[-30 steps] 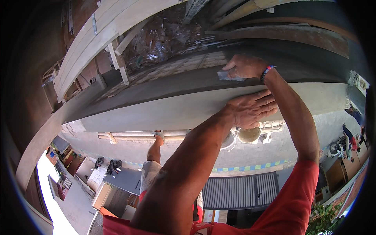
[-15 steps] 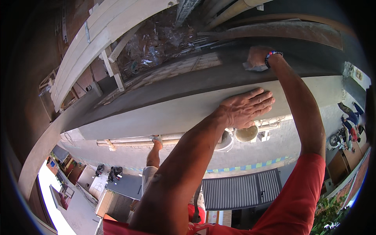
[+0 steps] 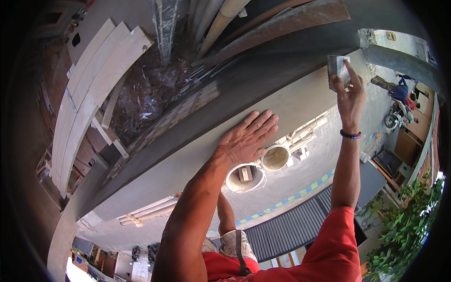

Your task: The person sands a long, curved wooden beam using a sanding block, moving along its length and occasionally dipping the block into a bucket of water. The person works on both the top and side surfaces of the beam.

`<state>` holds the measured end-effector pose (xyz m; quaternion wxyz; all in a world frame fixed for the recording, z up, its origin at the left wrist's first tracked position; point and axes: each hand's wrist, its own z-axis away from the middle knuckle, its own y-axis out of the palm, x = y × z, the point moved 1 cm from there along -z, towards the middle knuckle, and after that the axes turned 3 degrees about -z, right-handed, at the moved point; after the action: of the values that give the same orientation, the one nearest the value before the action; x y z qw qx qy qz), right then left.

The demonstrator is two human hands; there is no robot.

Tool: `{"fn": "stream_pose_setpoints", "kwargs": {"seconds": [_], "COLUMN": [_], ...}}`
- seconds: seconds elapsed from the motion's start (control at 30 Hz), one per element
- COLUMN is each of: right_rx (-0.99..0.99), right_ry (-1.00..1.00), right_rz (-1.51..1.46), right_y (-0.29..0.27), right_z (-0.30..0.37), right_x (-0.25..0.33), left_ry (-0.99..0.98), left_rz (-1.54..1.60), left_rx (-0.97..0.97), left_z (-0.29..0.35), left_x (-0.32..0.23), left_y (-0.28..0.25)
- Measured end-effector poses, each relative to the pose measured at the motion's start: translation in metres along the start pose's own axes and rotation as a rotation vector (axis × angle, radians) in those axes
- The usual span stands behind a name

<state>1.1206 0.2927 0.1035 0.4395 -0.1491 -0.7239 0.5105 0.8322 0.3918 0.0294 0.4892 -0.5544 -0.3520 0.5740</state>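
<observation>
One left hand (image 3: 249, 137) spreads flat, a smooth grey plastered ledge (image 3: 305, 96) beneath; the right hand (image 3: 351, 101) pinches a silvery-grey rectangular plate (image 3: 338, 66).

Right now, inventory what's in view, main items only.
Flat tool: one, grey, upper right, held
Ledge: one, grey, across centre
Buckets: two, whitish, below ledge
Block: one, tan, in left bucket
Curved boards: several, pale, upper left
Poles: several, beige, below ledge
Slatted panel: one, dark grey, lower centre
Plants: uncounted, green, lower right
Motorcycle: one, white and dark, far right
Left hand: one, bare, flat on ledge
Right hand: one, bare, holding flat tool
</observation>
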Motion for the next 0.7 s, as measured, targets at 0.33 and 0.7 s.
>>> {"fn": "stream_pose_setpoints", "kwargs": {"seconds": [0.33, 0.7], "right_rx": [0.184, 0.017], "right_ry": [-0.215, -0.314], "right_rz": [0.144, 0.126], "right_y": [0.036, 0.055], "right_z": [0.096, 0.061], "right_x": [0.004, -0.01], "left_ry": [0.034, 0.018], "left_rz": [0.039, 0.099], "left_rx": [0.037, 0.036], "left_z": [0.001, 0.007], "left_x": [0.007, 0.013], "left_y": [0.001, 0.004]}}
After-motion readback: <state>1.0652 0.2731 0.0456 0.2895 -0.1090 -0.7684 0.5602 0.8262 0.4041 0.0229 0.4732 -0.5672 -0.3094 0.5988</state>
